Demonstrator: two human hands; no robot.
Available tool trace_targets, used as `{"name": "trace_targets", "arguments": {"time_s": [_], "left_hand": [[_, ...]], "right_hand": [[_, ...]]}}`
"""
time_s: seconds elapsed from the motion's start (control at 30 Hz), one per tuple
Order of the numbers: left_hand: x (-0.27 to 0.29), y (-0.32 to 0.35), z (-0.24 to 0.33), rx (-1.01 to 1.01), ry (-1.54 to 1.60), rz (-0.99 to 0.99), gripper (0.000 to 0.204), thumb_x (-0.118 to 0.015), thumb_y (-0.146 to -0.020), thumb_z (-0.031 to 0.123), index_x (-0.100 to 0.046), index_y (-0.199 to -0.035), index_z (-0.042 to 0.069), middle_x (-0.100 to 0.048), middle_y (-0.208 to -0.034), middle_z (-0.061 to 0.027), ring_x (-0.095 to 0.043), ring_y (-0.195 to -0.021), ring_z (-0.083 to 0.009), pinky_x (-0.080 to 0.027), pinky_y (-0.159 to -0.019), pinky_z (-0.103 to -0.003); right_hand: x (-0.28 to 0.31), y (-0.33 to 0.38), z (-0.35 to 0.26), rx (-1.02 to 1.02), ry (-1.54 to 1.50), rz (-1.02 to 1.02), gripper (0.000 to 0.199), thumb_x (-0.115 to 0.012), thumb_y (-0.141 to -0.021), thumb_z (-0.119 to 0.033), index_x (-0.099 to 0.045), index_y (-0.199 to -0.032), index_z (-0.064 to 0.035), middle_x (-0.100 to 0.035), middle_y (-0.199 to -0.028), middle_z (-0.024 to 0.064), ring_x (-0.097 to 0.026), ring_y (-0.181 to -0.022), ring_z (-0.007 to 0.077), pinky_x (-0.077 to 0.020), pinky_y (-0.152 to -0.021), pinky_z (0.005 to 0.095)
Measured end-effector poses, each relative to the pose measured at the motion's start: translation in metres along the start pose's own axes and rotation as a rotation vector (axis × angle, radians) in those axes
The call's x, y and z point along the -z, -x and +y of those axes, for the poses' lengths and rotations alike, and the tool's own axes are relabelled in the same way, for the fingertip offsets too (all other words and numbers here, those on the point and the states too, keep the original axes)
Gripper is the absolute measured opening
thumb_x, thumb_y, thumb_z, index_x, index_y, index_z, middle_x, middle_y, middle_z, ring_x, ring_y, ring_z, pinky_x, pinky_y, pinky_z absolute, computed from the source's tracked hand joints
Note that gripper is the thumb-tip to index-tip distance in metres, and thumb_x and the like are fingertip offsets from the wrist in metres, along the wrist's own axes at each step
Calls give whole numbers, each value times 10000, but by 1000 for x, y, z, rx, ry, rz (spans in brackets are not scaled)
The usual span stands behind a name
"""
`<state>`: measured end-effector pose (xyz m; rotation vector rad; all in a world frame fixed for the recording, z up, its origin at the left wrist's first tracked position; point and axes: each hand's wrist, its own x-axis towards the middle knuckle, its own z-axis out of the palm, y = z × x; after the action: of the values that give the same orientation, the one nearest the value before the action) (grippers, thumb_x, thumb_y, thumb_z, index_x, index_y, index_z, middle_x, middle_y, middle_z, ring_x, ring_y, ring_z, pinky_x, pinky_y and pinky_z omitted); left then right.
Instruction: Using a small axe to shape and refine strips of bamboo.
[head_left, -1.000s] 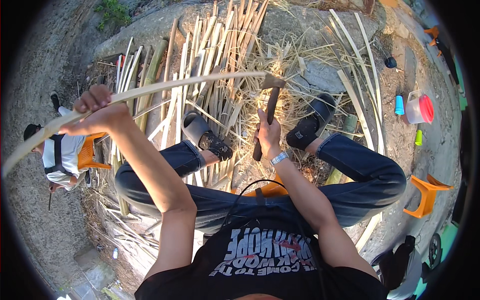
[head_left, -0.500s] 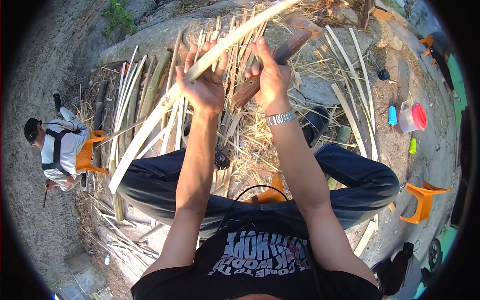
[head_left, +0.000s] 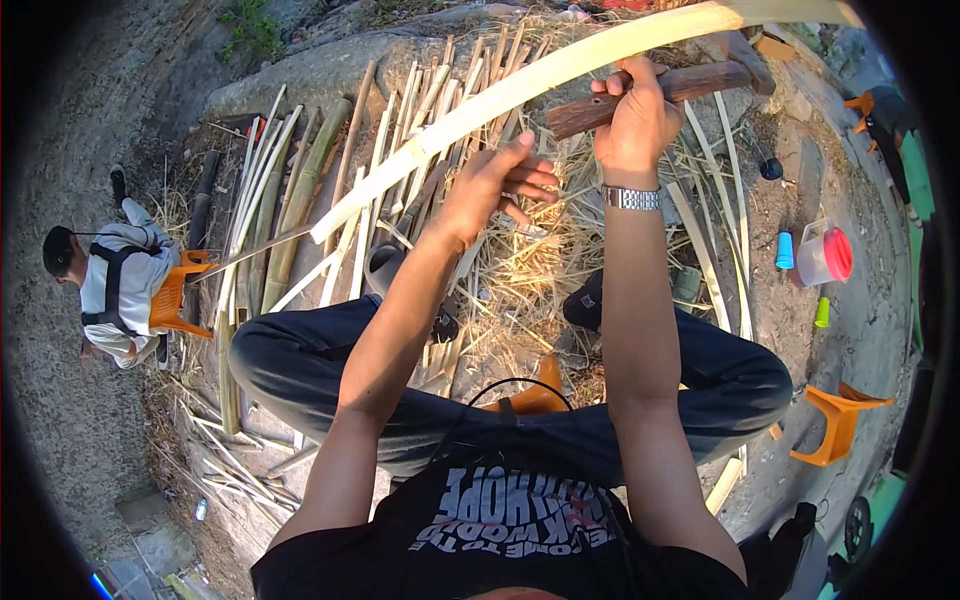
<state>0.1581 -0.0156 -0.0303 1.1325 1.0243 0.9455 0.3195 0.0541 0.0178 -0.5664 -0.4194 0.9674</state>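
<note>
A long, pale split bamboo strip [head_left: 500,98] slants across in front of me, rising from lower left to upper right. My left hand [head_left: 492,190] is below the strip, its fingers spread and holding nothing. My right hand [head_left: 638,115] is wrapped round the thick dark wooden handle of a hatchet-like tool [head_left: 710,80], whose dark head sits crosswise at the handle's right end. The strip passes just beyond the right hand's fingertips; whether they touch it I cannot tell.
Bamboo strips [head_left: 395,150] and poles lie to the left, over straw-like shavings [head_left: 520,285]. At right stand a clear jar with a red lid [head_left: 825,255], a blue cup [head_left: 784,250] and an orange stool [head_left: 838,425]. A person [head_left: 125,285] sits far left.
The left hand has let go of the bamboo strip and dropped lower and to the right. The right hand has moved right and farther out with the tool. The strip has shifted right.
</note>
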Motion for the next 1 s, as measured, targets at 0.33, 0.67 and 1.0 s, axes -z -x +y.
{"name": "trace_targets", "arguments": {"time_s": [0.33, 0.67, 1.0], "left_hand": [[13, -109, 39, -678, -590, 219, 582, -671, -951, 414, -545, -1308, -28, -671, -1094, -240, -666, -987, -315, -506, -860, -422], [66, -85, 100, -1206, -343, 648, 447, -629, -953, 342, -679, -690, -15, -514, -493, 22, -476, -459, -77, -328, -451, -256], [19, -23, 159, -1130, -120, 619, 419, -536, -1041, 450, -590, -904, 57, -504, -603, 5, -395, -450, -85, -313, -423, -239]], "right_hand": [[-4, 7, 6, -340, 237, -332, 141, -698, -885, -100, -652, -847, 28, -584, -701, 18, -520, -555, 100, -483, -518, 290], [99, 47, 4, -492, 546, -161, 216, -736, -880, -180, -639, -908, 12, -665, -768, 81, -532, -523, 96, -477, -451, 284], [170, 82, -1, -624, 813, -275, 211, -638, -983, -235, -549, -901, -62, -567, -667, 7, -492, -472, 72, -411, -414, 269]]}}
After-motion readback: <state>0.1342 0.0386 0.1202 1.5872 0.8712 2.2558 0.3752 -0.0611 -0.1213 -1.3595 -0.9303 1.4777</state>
